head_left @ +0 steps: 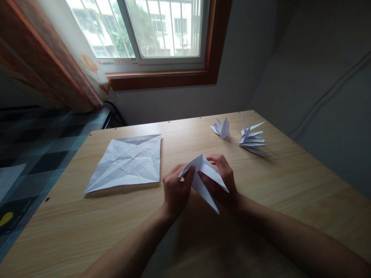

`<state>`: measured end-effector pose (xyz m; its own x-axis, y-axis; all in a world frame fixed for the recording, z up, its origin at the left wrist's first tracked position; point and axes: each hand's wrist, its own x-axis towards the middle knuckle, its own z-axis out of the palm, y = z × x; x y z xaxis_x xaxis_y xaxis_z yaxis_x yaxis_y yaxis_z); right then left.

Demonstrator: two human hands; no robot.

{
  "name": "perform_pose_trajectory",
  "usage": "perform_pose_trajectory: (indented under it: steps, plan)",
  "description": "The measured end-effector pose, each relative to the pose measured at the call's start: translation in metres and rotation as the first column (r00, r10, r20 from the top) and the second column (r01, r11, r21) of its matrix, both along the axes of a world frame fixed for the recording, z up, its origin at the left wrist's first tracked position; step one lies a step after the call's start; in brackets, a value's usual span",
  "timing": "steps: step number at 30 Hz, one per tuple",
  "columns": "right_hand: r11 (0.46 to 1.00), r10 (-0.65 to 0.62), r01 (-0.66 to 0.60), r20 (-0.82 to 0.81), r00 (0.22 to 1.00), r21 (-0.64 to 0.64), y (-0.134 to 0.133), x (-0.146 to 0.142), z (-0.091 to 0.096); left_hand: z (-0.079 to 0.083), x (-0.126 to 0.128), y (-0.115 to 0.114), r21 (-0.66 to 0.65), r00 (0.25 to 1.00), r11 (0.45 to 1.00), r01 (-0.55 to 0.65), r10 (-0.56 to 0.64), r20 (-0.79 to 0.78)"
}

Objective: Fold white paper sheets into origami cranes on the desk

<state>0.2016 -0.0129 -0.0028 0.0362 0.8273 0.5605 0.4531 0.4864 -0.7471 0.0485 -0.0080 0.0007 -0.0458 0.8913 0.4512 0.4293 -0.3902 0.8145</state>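
A piece of folded white origami paper [213, 173] is held above the table between both hands, its pointed flaps aimed toward me and to the right. My left hand [177, 189] is closed on its left side, thumb pressed on the paper. Behind and under the right flap, my right hand [226, 175] grips it too, some of its fingers hidden by the paper. A creased, unfolded white sheet [130, 162] lies flat to the left of my hands.
Toward the table's back right sit a small folded paper figure [222, 128] and a spiky cluster of folded paper [251, 141]. The wooden table [116, 227] has a bed with checked cloth [58, 154] on its left. A window [168, 31] and curtain [58, 58] are behind.
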Motion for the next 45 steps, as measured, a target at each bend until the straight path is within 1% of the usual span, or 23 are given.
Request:
perform_pose_trajectory:
  steps: [2, 3, 5, 6, 7, 9, 11, 13, 15, 17, 18, 20, 21, 22, 23, 24, 26, 29, 32, 36, 39, 42, 45]
  plan:
    - [0.990, -0.021, 0.002, -0.132, 0.991, -0.140, 0.002, 0.001, -0.003, 0.000, 0.000, -0.001, -0.011, 0.998, 0.999, 0.053, -0.053, 0.015]
    - [0.977, -0.051, 0.005, -0.211, 0.976, -0.212, 0.004, 0.001, -0.005, 0.000, 0.001, -0.001, -0.029, 0.998, 0.998, 0.053, -0.052, 0.042]
    - [0.941, -0.129, -0.002, -0.367, 0.921, -0.338, 0.011, 0.004, -0.007, -0.002, 0.001, 0.001, -0.079, 0.991, 0.997, 0.018, -0.007, 0.136]
    - [0.924, -0.161, -0.022, -0.439, 0.884, -0.382, 0.015, 0.006, -0.008, -0.003, 0.001, 0.003, -0.113, 0.981, 0.994, -0.005, 0.027, 0.193]
    - [0.908, -0.171, -0.067, -0.510, 0.843, -0.415, 0.020, 0.008, -0.007, -0.003, 0.001, 0.004, -0.153, 0.966, 0.988, -0.021, 0.059, 0.253]
    - [0.879, -0.162, -0.173, -0.620, 0.768, -0.444, 0.028, 0.014, -0.006, -0.002, 0.001, 0.007, -0.239, 0.932, 0.971, -0.009, 0.095, 0.350]
    - [0.854, -0.152, -0.242, -0.666, 0.730, -0.460, 0.034, 0.019, -0.003, 0.000, 0.002, 0.009, -0.296, 0.912, 0.955, 0.016, 0.107, 0.396]
    - [0.828, -0.143, -0.279, -0.663, 0.734, -0.487, 0.038, 0.024, 0.000, 0.001, 0.003, 0.011, -0.316, 0.906, 0.948, 0.028, 0.110, 0.408]
    - [0.791, -0.109, -0.333, -0.655, 0.748, -0.513, 0.041, 0.027, 0.002, 0.000, 0.003, 0.012, -0.297, 0.912, 0.955, 0.010, 0.113, 0.394]
    - [0.779, -0.102, -0.346, -0.650, 0.753, -0.523, 0.045, 0.030, 0.002, -0.003, 0.001, 0.013, -0.219, 0.940, 0.974, -0.059, 0.128, 0.317]
    - [0.782, -0.118, -0.329, -0.645, 0.755, -0.529, 0.047, 0.032, 0.002, -0.004, 0.000, 0.014, -0.147, 0.957, 0.983, -0.113, 0.147, 0.251]
    - [0.797, -0.181, -0.250, -0.613, 0.769, -0.549, 0.051, 0.036, 0.001, -0.006, -0.001, 0.013, 0.036, 0.976, 0.978, -0.204, 0.200, 0.090]
    - [0.796, -0.210, -0.212, -0.588, 0.781, -0.566, 0.053, 0.038, 0.001, -0.007, -0.002, 0.012, 0.131, 0.975, 0.967, -0.220, 0.221, 0.011]
    - [0.790, -0.229, -0.184, -0.560, 0.796, -0.585, 0.056, 0.041, 0.000, -0.006, -0.003, 0.011, 0.222, 0.971, 0.952, -0.210, 0.229, -0.065]
    - [0.784, -0.236, -0.160, -0.526, 0.817, -0.600, 0.058, 0.043, 0.000, -0.005, -0.003, 0.009, 0.302, 0.964, 0.937, -0.173, 0.225, -0.144]
    - [0.780, -0.236, -0.137, -0.490, 0.839, -0.610, 0.060, 0.046, -0.001, -0.004, -0.003, 0.007, 0.364, 0.951, 0.924, -0.119, 0.212, -0.226]
    - [0.777, -0.220, -0.108, -0.429, 0.876, -0.620, 0.064, 0.052, -0.002, -0.001, -0.002, 0.003, 0.447, 0.908, 0.895, -0.002, 0.189, -0.373]
    - [0.775, -0.187, -0.108, -0.388, 0.902, -0.623, 0.067, 0.058, -0.003, 0.001, -0.001, -0.001, 0.497, 0.836, 0.860, 0.113, 0.188, -0.515]
    - [0.772, -0.161, -0.125, -0.382, 0.910, -0.623, 0.067, 0.060, 0.000, -0.001, -0.001, -0.002, 0.529, 0.794, 0.832, 0.169, 0.203, -0.573]
    - [0.767, -0.159, -0.101, -0.340, 0.927, -0.634, 0.063, 0.060, 0.008, -0.003, 0.002, -0.004, 0.597, 0.769, 0.785, 0.165, 0.276, -0.577]
    - [0.739, -0.164, -0.086, -0.302, 0.939, -0.668, 0.061, 0.058, 0.014, -0.004, 0.004, -0.006, 0.643, 0.765, 0.756, 0.125, 0.339, -0.548]
    - [0.729, -0.168, -0.066, -0.271, 0.948, -0.681, 0.060, 0.059, 0.015, -0.004, 0.004, -0.006, 0.613, 0.721, 0.776, 0.148, 0.340, -0.604]
    - [0.738, -0.182, -0.051, -0.272, 0.945, -0.673, 0.062, 0.061, 0.012, -0.003, 0.003, -0.005, 0.560, 0.663, 0.796, 0.229, 0.294, -0.688]
